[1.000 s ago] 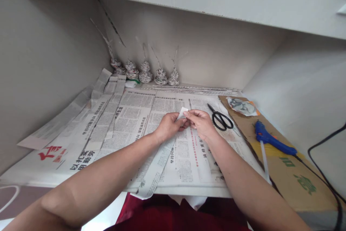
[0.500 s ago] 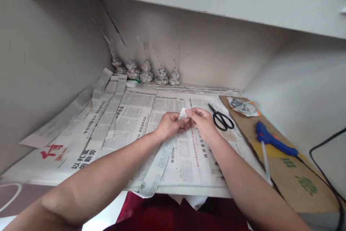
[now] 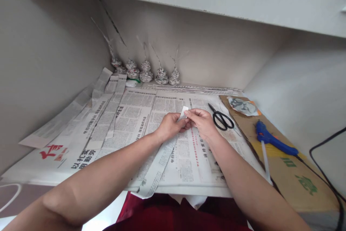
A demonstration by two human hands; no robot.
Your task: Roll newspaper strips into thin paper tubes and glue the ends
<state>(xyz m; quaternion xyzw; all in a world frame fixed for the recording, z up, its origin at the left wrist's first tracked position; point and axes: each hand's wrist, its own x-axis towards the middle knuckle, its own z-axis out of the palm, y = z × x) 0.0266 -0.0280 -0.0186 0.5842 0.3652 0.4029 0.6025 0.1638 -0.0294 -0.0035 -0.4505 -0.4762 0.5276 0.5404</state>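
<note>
Loose strips [image 3: 107,114] of newspaper overlap along the counter's [image 3: 194,190] left edge. Five woven gourds [image 3: 146,74] stand in a row by the back left corner. From the front edge near the middle, a held strip [image 3: 158,168] runs up to both hands: left hand [image 3: 171,125], grip clamped on it; right hand [image 3: 202,122], grip pinching its far end. Then scissors [image 3: 216,115], and a glue gun [image 3: 281,145] on cardboard [image 3: 321,195] along the right edge.
</note>
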